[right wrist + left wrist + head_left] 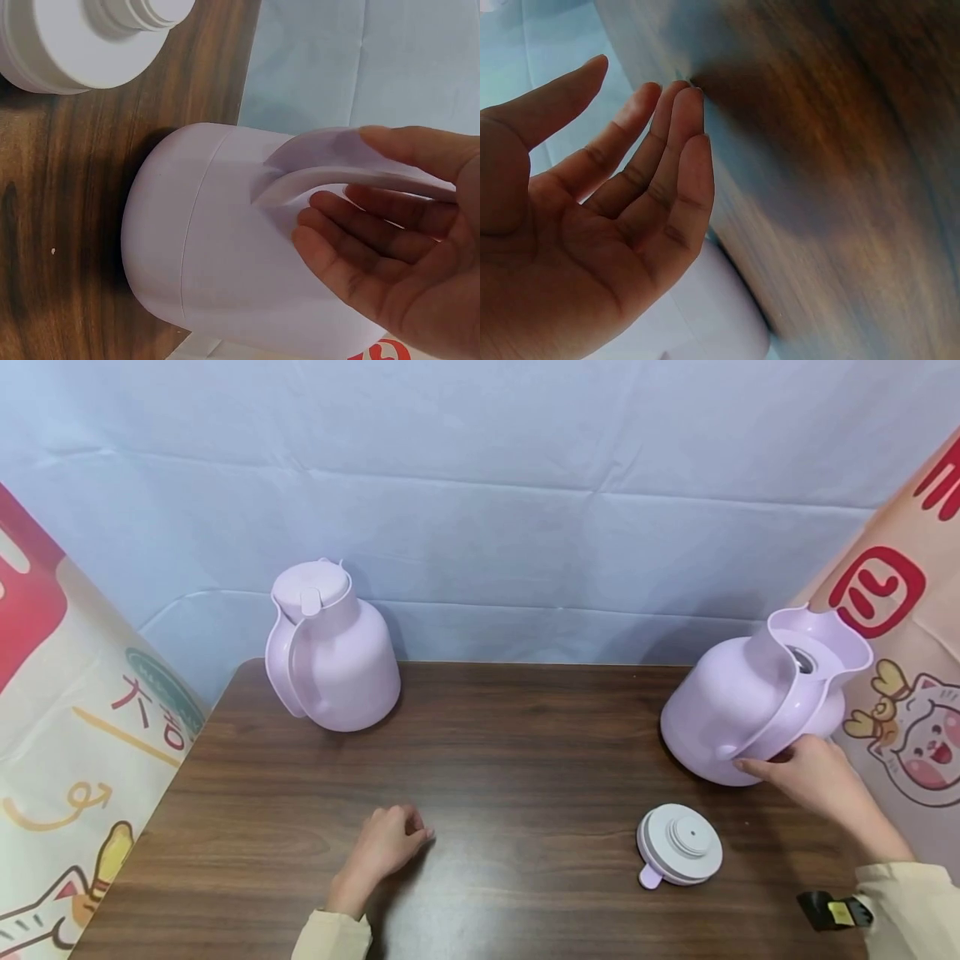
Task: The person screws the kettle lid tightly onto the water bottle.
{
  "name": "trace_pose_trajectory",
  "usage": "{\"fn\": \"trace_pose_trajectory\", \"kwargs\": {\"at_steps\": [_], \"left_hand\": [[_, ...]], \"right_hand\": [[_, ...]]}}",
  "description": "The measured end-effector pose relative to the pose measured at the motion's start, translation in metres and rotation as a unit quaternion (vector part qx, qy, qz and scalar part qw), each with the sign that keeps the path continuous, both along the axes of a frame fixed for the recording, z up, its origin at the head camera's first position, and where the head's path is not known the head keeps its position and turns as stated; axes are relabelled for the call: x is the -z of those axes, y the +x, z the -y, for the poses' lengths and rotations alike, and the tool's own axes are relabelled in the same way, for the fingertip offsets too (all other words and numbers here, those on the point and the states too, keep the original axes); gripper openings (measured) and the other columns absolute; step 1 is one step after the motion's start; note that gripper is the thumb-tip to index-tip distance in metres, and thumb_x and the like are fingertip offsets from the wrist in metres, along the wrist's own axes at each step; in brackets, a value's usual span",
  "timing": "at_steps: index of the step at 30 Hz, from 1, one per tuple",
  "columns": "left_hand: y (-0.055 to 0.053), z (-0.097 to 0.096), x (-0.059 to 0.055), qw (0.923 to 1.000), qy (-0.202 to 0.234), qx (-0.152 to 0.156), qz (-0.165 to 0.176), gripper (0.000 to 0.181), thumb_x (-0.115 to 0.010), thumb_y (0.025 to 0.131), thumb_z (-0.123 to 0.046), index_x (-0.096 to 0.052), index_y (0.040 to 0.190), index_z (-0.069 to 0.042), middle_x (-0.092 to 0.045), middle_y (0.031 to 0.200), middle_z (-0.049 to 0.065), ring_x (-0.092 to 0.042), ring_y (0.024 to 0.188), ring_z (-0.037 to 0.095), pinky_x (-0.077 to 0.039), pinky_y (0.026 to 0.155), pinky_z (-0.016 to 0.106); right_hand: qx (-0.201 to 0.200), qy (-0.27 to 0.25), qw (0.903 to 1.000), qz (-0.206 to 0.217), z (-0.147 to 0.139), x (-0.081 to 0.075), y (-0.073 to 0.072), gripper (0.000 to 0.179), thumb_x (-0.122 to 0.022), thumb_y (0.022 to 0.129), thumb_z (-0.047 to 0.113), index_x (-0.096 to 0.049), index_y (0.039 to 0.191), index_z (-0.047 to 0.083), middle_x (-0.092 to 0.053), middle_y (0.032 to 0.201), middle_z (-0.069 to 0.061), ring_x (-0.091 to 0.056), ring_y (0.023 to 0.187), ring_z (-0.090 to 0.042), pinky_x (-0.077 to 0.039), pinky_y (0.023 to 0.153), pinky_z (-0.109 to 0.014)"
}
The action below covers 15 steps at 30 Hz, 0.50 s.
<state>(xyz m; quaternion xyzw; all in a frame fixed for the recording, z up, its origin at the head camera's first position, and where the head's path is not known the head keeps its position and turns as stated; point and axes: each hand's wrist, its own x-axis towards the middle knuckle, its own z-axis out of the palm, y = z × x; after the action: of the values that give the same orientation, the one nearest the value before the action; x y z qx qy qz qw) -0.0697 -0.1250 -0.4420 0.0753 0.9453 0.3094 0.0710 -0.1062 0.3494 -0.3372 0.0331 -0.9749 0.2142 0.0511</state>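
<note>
A pale purple thermos jug without its lid [720,710] stands at the right of the table, its mouth uncovered. My right hand [813,777] is at its handle [322,177], thumb on one side and curled fingers on the other. Nearer to me lies the round lid [681,845], its pale underside facing up and a purple tab pointing toward me. My left hand [386,847], fingers loosely bent, holds nothing over the left-centre of the table; its palm shows in the left wrist view.
A second purple thermos jug [348,664], with its lid on, stands at the back left. The brown wooden table [510,760] ends at a pale blue cloth [480,527]. Printed cloths hang on both sides. A black strap [832,912] is by the right sleeve.
</note>
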Motion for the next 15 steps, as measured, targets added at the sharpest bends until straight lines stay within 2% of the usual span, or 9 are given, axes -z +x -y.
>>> {"fn": "trace_pose_trajectory", "kwargs": {"at_steps": [6,15], "left_hand": [[0.0015,-0.0002,0.0003,1.0000,-0.005,0.002,-0.004,0.016,-0.070,0.078,-0.019,-0.060,0.070,-0.010,-0.055,0.063,-0.004,-0.049,0.058,0.011,-0.040,0.056,0.030],[0.0019,-0.0019,0.0020,0.9999,-0.016,-0.001,-0.004,0.016,-0.070,0.077,-0.020,-0.060,0.070,-0.010,-0.054,0.063,-0.004,-0.049,0.058,0.011,-0.040,0.055,0.030]], "right_hand": [[0.005,-0.016,0.9998,0.008,0.0001,-0.0008,-0.0023,0.056,-0.077,0.070,0.024,-0.050,0.100,-0.015,-0.056,0.084,-0.032,-0.052,0.075,-0.040,-0.039,0.062,-0.049],[0.015,-0.035,0.9988,0.031,0.0015,-0.0016,-0.0022,0.061,-0.075,0.074,0.031,-0.048,0.105,-0.014,-0.058,0.086,-0.029,-0.053,0.076,-0.036,-0.040,0.060,-0.036]]}}
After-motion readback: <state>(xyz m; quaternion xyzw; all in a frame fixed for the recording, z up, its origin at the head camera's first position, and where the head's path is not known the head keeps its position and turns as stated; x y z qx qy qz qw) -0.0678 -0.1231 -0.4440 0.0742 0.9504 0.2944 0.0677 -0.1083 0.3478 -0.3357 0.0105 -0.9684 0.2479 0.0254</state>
